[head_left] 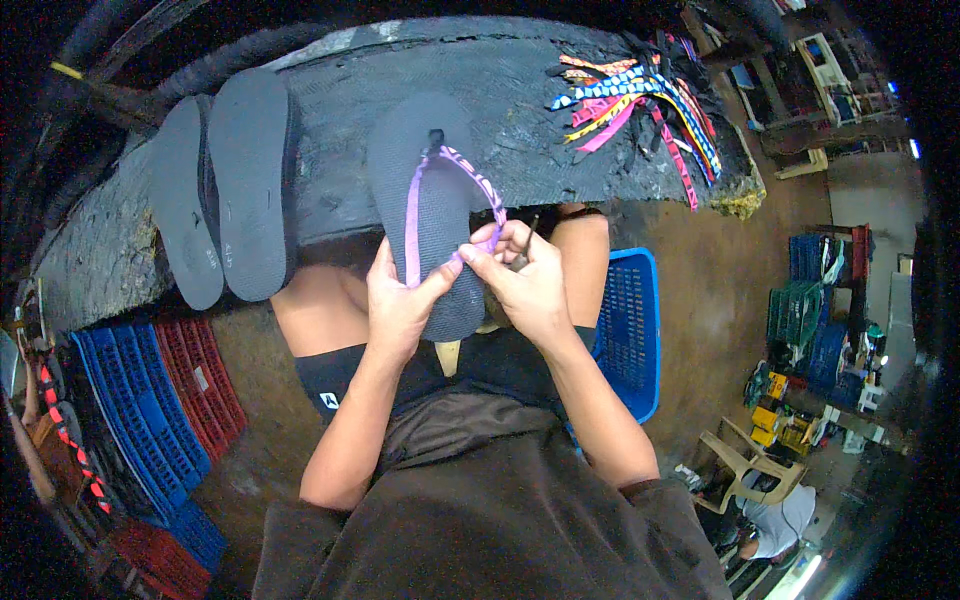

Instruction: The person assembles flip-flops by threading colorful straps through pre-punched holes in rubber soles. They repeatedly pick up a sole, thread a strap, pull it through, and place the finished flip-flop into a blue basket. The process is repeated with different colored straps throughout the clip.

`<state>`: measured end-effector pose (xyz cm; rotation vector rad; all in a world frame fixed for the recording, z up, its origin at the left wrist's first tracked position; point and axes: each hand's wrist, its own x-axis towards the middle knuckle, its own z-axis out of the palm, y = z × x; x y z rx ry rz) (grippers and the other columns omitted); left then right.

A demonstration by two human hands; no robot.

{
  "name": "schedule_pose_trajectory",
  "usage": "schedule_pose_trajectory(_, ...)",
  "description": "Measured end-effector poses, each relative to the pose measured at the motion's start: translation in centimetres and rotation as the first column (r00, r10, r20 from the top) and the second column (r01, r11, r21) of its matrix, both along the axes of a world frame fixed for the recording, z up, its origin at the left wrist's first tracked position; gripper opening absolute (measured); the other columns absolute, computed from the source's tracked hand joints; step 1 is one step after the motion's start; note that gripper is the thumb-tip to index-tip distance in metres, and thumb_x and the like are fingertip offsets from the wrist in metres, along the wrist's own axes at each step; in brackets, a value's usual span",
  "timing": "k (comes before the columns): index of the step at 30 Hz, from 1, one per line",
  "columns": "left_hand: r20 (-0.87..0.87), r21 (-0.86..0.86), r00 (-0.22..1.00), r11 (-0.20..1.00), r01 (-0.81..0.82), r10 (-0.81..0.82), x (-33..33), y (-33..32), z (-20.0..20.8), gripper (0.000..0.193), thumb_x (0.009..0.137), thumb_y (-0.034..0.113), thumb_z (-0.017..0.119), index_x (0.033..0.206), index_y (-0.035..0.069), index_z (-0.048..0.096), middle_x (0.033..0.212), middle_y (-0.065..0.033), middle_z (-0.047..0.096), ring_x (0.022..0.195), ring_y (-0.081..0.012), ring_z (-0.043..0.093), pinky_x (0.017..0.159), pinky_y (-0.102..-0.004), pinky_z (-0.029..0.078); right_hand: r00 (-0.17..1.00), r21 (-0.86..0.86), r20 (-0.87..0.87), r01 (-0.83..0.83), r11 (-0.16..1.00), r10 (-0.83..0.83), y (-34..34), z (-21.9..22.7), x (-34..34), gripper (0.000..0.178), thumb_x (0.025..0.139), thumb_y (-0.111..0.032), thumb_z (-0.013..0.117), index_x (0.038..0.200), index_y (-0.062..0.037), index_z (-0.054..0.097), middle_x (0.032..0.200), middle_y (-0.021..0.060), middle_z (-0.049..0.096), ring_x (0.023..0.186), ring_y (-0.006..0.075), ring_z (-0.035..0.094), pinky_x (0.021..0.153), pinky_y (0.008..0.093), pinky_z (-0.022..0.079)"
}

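The dark flip-flop sole [432,200] lies lengthwise, heel near, toe far on the tabletop [560,110]. Left hand [398,300] grips its heel; right hand [525,285] fingers pinch the purple strap [412,225] end there.

Layout ref. the workbench [330,190]: two blank soles [215,185] laid on its left part; strap bundle [640,105] laid on its right end; sandal [430,200] propped at centre-front edge, held by left hand [400,305] & right hand [525,285]. Crate [630,330] placed below, front-right; stacked crates [150,410] front-left.
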<state>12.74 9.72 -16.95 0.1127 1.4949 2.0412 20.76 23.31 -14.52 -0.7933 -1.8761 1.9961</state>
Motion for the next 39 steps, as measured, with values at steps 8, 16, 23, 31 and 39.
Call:
schedule_pose_trajectory(8,-0.152,-0.152,0.987,0.986,-0.075,0.051,-1.7,-0.7,0.6,0.042,0.089,0.0,0.078,0.126,-0.001,0.058,0.115,-0.0099,0.07,0.101,-0.0177,0.069,0.092,-0.0339,0.056,0.973,0.538,-0.028,-0.179,0.823,0.23,-2.4,5.6,2.7,0.041,0.101,-0.004,0.061,0.14,-0.0002,0.049,0.122,0.0163,0.06,0.105,0.0215,0.065,0.091,0.0317,0.054)
schedule_pose_trajectory(16,-0.246,-0.116,0.959,0.978,-0.171,0.139,-1.8,0.5,0.0,0.041,0.09,-0.004,0.075,0.128,-0.002,0.059,0.118,-0.0103,0.069,0.104,-0.0177,0.068,0.093,-0.0325,0.055,0.897,0.504,0.396,-0.39,0.771,0.195,-1.7,2.7,3.8,0.046,0.107,-0.025,0.055,0.15,-0.011,0.049,0.1,0.0235,0.061,0.091,0.0436,0.066,0.077,0.0525,0.054)
schedule_pose_trajectory(23,-0.253,-0.064,0.95,0.977,-0.205,0.183,-1.6,0.8,-0.4,0.04,0.091,-0.004,0.075,0.127,-0.002,0.059,0.118,-0.0103,0.07,0.1,-0.0171,0.069,0.09,-0.0317,0.057,0.896,0.675,0.4,-0.431,0.599,0.195,-0.8,2.0,2.9,0.045,0.107,-0.029,0.053,0.15,-0.0165,0.051,0.088,0.0201,0.064,0.07,0.0442,0.067,0.062,0.0534,0.057)
schedule_pose_trajectory(31,-0.205,-0.1,0.963,0.975,-0.197,0.174,-1.5,1.0,-0.6,0.043,0.09,-0.005,0.074,0.128,-0.005,0.056,0.115,-0.0139,0.068,0.104,-0.0196,0.067,0.092,-0.0317,0.054,0.83,0.769,0.548,-0.547,0.33,0.098,-1.1,4.3,1.5,0.045,0.102,-0.024,0.059,0.145,-0.0102,0.055,0.083,0.0185,0.067,0.059,0.037,0.07,0.053,0.0474,0.059)
schedule_pose_trajectory(39,-0.529,-0.422,0.845,0.888,-0.184,-0.076,-1.1,0.7,1.4,0.024,0.098,0.015,0.07,0.109,-0.003,0.058,0.09,-0.0158,0.066,0.084,-0.0217,0.065,0.075,-0.0372,0.053,0.832,0.83,0.543,-0.552,0.078,0.111,-1.5,5.9,-0.6,0.015,0.087,-0.015,0.063,0.096,-0.0033,0.068,0.082,0.0107,0.073,0.076,0.0226,0.074,0.057,0.0368,0.061)
